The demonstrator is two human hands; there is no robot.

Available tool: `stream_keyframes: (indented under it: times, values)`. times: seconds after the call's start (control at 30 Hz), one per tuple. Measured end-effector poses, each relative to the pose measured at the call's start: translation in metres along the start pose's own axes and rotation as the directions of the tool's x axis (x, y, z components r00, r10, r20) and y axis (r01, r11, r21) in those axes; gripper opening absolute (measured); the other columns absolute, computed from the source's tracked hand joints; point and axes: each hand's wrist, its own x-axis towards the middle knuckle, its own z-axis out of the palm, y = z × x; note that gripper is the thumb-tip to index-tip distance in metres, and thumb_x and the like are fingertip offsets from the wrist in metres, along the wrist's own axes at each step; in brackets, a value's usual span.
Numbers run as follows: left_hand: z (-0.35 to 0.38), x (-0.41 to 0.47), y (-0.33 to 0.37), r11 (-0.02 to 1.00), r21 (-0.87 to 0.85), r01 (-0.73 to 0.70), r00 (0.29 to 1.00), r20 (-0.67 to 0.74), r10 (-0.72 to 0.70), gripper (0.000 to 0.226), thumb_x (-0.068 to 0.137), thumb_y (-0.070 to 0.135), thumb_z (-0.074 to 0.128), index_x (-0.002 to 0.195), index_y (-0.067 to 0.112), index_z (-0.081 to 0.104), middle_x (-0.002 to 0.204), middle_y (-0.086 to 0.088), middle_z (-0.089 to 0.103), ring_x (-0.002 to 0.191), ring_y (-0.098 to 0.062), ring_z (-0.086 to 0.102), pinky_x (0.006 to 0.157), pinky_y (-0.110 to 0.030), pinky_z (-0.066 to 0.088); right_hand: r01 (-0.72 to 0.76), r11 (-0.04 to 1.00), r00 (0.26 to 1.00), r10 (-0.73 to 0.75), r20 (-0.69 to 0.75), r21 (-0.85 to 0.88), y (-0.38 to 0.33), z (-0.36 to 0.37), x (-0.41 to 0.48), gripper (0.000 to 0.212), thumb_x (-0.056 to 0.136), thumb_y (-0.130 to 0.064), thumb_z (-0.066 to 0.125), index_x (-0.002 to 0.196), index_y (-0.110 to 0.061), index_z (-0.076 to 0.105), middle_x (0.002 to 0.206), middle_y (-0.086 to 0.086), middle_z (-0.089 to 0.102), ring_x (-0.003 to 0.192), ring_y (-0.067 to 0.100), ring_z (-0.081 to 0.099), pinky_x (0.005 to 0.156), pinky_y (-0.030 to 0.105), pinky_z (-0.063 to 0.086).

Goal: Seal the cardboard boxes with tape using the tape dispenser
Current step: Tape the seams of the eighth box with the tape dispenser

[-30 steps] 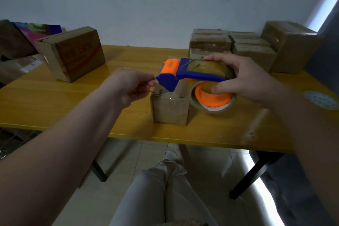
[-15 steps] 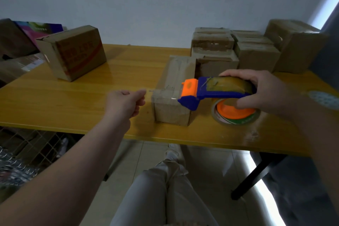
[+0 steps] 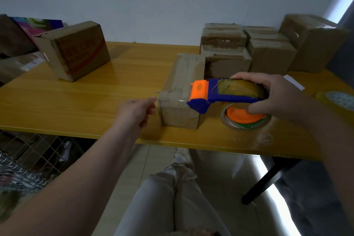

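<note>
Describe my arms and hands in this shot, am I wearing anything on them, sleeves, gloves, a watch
The left forearm and right forearm are bare as far as the picture reaches, with no sleeve in sight. The left hand and right hand are ungloved. No watch, bracelet or ring can be made out, though the picture is dim.

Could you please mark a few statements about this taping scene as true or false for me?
1. The right hand grips the tape dispenser. True.
2. The dispenser's orange end is at the near end of the long cardboard box. True.
3. The left hand rests on the red-printed box. False: it is beside the long box's near left corner; the red-printed box stands apart, far left.
4. The stacked boxes stand at the table's far left. False: they are at its far right.
</note>
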Motion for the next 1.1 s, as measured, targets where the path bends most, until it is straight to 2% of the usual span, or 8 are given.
stream_keyframes:
  times: [0.17,0.3,0.47,0.63,0.73,0.87,0.97,1.1]
  values:
    - [0.0,-0.002,0.0,0.997,0.065,0.027,0.999,0.04,-0.03,0.025,0.086,0.029,0.066,0.068,0.012,0.06,0.042,0.008,0.054,0.043,-0.008,0.04,0.047,-0.021,0.034,-0.013,1.0,1.0,0.013,0.005,0.011,0.001,0.001,-0.001,0.075,0.068,0.002,0.074,0.118,-0.051,0.055,0.107,0.0,0.065,0.09,0.023,0.065,0.079,0.054,0.055]
    - [-0.002,-0.001,0.003,0.984,0.177,0.031,0.997,0.065,-0.043,0.028,0.088,0.032,0.062,0.07,0.01,0.062,0.045,0.004,0.056,0.046,-0.012,0.042,0.049,-0.022,0.035,-0.021,0.999,1.0,0.021,0.003,0.026,0.001,0.003,-0.002,0.072,0.061,-0.012,0.075,0.118,-0.05,0.054,0.103,0.0,0.066,0.087,0.024,0.066,0.077,0.053,0.056]
    - [-0.002,-0.003,0.012,0.935,0.354,0.033,0.99,0.116,-0.079,0.032,0.088,0.034,0.055,0.071,0.008,0.062,0.047,-0.003,0.06,0.048,-0.018,0.048,0.055,-0.023,0.039,-0.014,1.0,1.0,0.014,-0.008,0.01,0.005,0.004,-0.002,0.077,0.067,0.001,0.074,0.122,-0.047,0.052,0.105,-0.003,0.065,0.086,0.017,0.066,0.075,0.048,0.058]
    - [-0.009,0.0,0.017,0.816,0.575,-0.061,0.994,0.113,-0.005,0.028,0.09,0.03,0.056,0.079,0.007,0.065,0.076,-0.012,0.07,0.063,-0.024,0.06,0.06,-0.029,0.048,-0.013,0.999,1.0,0.013,-0.004,0.036,0.007,0.005,-0.002,0.077,0.067,0.002,0.074,0.124,-0.045,0.052,0.109,0.0,0.064,0.09,0.018,0.066,0.079,0.049,0.057]
    - [-0.008,0.0,0.015,0.866,0.46,-0.195,0.978,0.025,0.207,0.011,0.089,0.019,0.059,0.083,0.015,0.067,0.086,-0.006,0.07,0.083,-0.021,0.066,0.078,-0.038,0.055,-0.011,0.999,1.0,0.011,-0.006,0.046,0.01,0.006,-0.002,0.078,0.067,0.003,0.074,0.126,-0.043,0.053,0.109,0.001,0.064,0.091,0.02,0.066,0.079,0.052,0.056]
    - [0.007,-0.015,0.012,0.988,0.032,-0.15,0.988,0.05,0.148,0.035,0.086,0.005,0.05,0.116,0.016,0.064,0.102,-0.003,0.068,0.099,-0.018,0.062,0.087,-0.033,0.053,0.004,0.997,1.0,-0.004,0.001,0.073,0.013,0.007,-0.002,0.078,0.066,0.003,0.074,0.118,-0.052,0.054,0.109,-0.006,0.064,0.094,0.018,0.065,0.08,0.05,0.056]
    - [0.009,-0.023,0.0,0.972,0.133,-0.192,0.979,0.099,0.18,0.062,0.084,0.009,0.053,0.144,0.018,0.039,0.133,0.0,0.054,0.119,-0.019,0.05,0.103,-0.038,0.042,0.002,0.996,1.0,-0.003,0.013,0.084,0.016,0.008,-0.001,0.08,0.066,0.002,0.075,0.113,-0.059,0.054,0.106,-0.017,0.062,0.095,0.013,0.064,0.08,0.044,0.058]
    - [0.006,-0.023,-0.008,0.967,0.195,-0.165,0.97,0.209,0.124,0.069,0.082,0.009,0.057,0.146,0.017,0.032,0.125,0.0,0.051,0.097,-0.011,0.051,0.091,-0.033,0.043,-0.001,0.993,1.0,0.0,0.012,0.117,0.018,0.01,-0.003,0.082,0.066,0.005,0.074,0.109,-0.062,0.054,0.102,-0.029,0.06,0.096,0.005,0.062,0.08,0.034,0.058]
